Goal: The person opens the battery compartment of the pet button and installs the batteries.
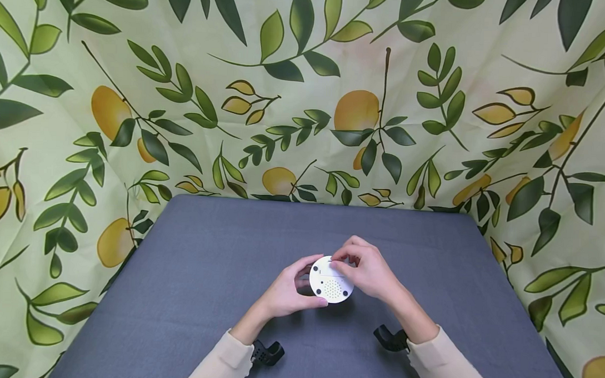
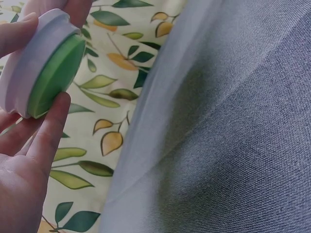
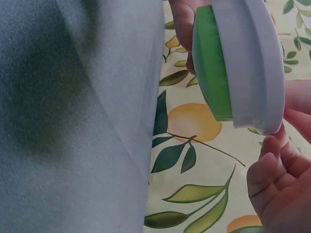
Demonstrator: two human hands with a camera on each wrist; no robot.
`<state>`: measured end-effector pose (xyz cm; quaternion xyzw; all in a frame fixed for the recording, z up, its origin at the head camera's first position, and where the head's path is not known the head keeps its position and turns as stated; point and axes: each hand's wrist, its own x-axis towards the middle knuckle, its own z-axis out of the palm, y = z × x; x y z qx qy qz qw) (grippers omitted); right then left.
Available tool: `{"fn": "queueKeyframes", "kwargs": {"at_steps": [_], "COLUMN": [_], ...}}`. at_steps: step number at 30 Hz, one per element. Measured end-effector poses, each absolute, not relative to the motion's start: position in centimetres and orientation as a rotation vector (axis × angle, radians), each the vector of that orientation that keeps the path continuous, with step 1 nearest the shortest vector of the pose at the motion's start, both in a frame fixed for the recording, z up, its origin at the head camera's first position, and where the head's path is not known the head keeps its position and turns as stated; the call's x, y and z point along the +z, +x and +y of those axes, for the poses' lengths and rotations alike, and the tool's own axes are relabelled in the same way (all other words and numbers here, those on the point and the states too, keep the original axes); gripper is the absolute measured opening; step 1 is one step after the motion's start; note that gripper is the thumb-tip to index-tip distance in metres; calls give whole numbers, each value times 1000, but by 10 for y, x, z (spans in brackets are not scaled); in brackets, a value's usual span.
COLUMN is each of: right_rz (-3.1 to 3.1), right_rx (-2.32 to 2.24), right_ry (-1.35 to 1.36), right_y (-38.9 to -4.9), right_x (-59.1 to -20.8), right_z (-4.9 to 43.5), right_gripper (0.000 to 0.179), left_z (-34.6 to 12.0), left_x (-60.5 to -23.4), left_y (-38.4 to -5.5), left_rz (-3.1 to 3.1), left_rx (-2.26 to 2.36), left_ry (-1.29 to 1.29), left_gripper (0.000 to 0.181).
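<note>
A round push-button buzzer (image 1: 324,284) is held up over the table, its white underside facing the head camera. Speaker holes, small dark feet and a battery cover (image 1: 327,269) show on that side. Its green dome (image 2: 57,77) points away, seen edge-on in the left wrist view and the right wrist view. My left hand (image 1: 289,288) grips the buzzer by its edge, thumb at the bottom and fingers behind. Curled fingers of my right hand (image 1: 365,267) pinch at the upper right of the underside, by the battery cover, hiding part of it.
A grey cloth-covered table (image 1: 220,247) lies beneath both hands. Behind and beside it hangs a leaf-and-fruit patterned curtain (image 1: 305,100). Black wrist mounts (image 1: 268,353) sit by the cuffs of the light sleeves.
</note>
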<state>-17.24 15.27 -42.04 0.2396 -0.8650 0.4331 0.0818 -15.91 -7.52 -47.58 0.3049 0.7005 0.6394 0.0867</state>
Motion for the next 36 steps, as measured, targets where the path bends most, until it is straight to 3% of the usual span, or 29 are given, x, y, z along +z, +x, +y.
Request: {"fn": "queueKeyframes", "kwargs": {"at_steps": [7,20,36], "right_rz": [-2586,-2708,-2624], "right_rx": [1434,1649,1855], "right_ry": [649,526,487], "right_y": [-176,-179,-176], "right_x": [-425,-435,-440], "right_z": [153,155,151], "right_gripper": [3,22,17], "left_z": [-74,-75,-75], "left_x": [-476,-475,-477], "left_y": [-159,-158,-158], "left_rz": [2093,2115,2121], "left_rx": [1912,1913,1908], "left_ry": [916,919,921], "left_gripper": [83,83,82]}}
